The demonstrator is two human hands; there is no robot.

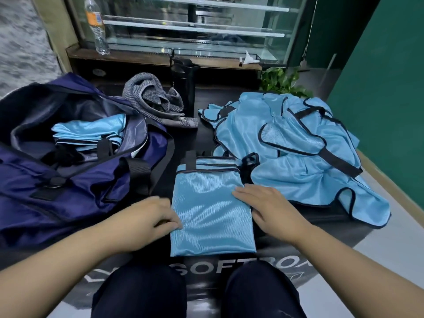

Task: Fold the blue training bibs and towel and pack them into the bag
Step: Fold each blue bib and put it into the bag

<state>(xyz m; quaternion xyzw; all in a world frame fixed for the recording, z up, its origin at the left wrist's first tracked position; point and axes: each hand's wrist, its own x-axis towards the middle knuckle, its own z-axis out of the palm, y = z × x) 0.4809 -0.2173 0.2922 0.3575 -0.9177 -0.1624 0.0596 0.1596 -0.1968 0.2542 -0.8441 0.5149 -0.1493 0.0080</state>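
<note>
A folded light-blue bib [211, 216] lies flat on the dark table in front of me. My left hand [146, 222] pinches its left edge between curled fingers. My right hand [267, 211] rests flat on its right side, fingers spread. A heap of unfolded blue bibs [298, 152] with black trim lies at the right. The navy bag [75, 180] stands open at the left, with folded blue bibs [91, 131] inside it. A crumpled grey towel [156, 99] sits behind the bag's right end.
A black bottle [184, 86] stands upright at the back centre, between towel and bib heap. Behind it runs a wooden ledge with a glass display case and a clear water bottle [97, 26]. A green plant [282, 81] is at the back right. My knees are below the table's near edge.
</note>
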